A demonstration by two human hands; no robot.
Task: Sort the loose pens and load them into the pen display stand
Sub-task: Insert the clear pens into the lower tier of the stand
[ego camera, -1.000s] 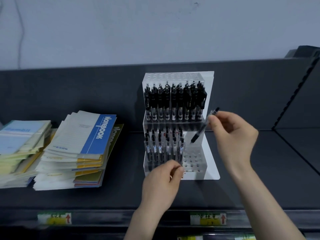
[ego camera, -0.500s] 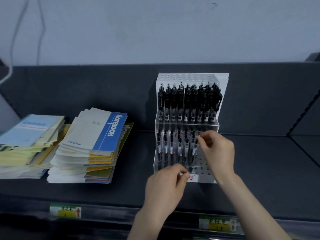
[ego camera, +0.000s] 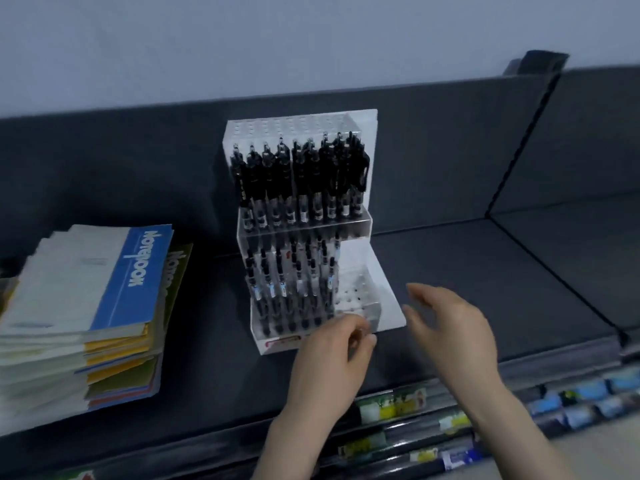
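Note:
The clear acrylic pen display stand (ego camera: 304, 231) stands on the dark shelf. Its upper tier is packed with black pens (ego camera: 301, 178). In the lower tier several pens (ego camera: 291, 289) fill the left side, and empty holes (ego camera: 356, 299) show on the right. My left hand (ego camera: 332, 358) has its fingers curled at the stand's front right corner, pinching the front edge. My right hand (ego camera: 450, 327) hovers just right of the stand with spread fingers, holding nothing. No loose pen is in view.
Two stacks of notebooks (ego camera: 104, 299) lie left of the stand. Bare dark shelf (ego camera: 485, 271) stretches to the right up to a divider line (ego camera: 554, 282). A rail with price labels (ego camera: 391, 407) runs along the shelf's front edge.
My right hand carried a black pen down into the lower tier, released it and drew back to the right, empty. My left hand stayed at the stand's front edge.

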